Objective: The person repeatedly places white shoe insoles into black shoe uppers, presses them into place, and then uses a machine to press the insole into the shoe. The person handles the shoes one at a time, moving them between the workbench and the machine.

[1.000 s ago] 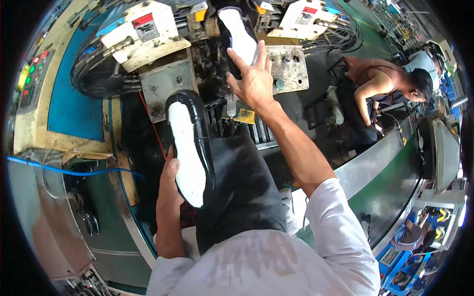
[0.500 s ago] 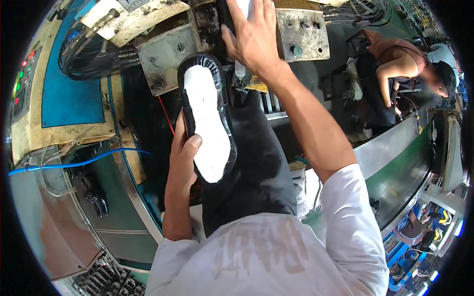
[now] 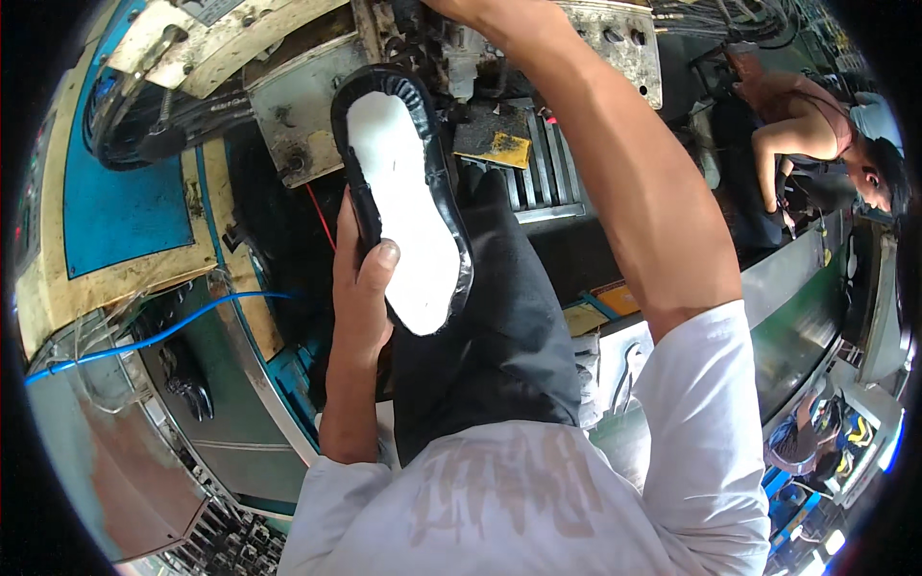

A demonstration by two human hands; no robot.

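Note:
My left hand (image 3: 362,302) grips a black shoe upper (image 3: 458,230) by its side, thumb on top and the other fingers hidden beneath. The shoe lies sole side up: a white insole board (image 3: 403,206) fills the middle, with the black edge folded in around it. My right arm reaches up to the machine (image 3: 288,110) in front of me. Only the edge of my right hand (image 3: 461,8) shows at the top of the picture; its fingers are out of sight, so what it touches cannot be seen.
Below the machine are a metal grate (image 3: 552,163) and a yellow-marked block (image 3: 504,149). A blue hose (image 3: 163,333) crosses at the left, near a blue-panelled cabinet (image 3: 125,216). Another person (image 3: 802,130) sits bent over at the right, beside a long green conveyor (image 3: 802,360).
My right hand has moved up and left, almost out of the picture, from a white-topped piece at the machine. My left hand still holds the shoe upper, shifted slightly upward in view.

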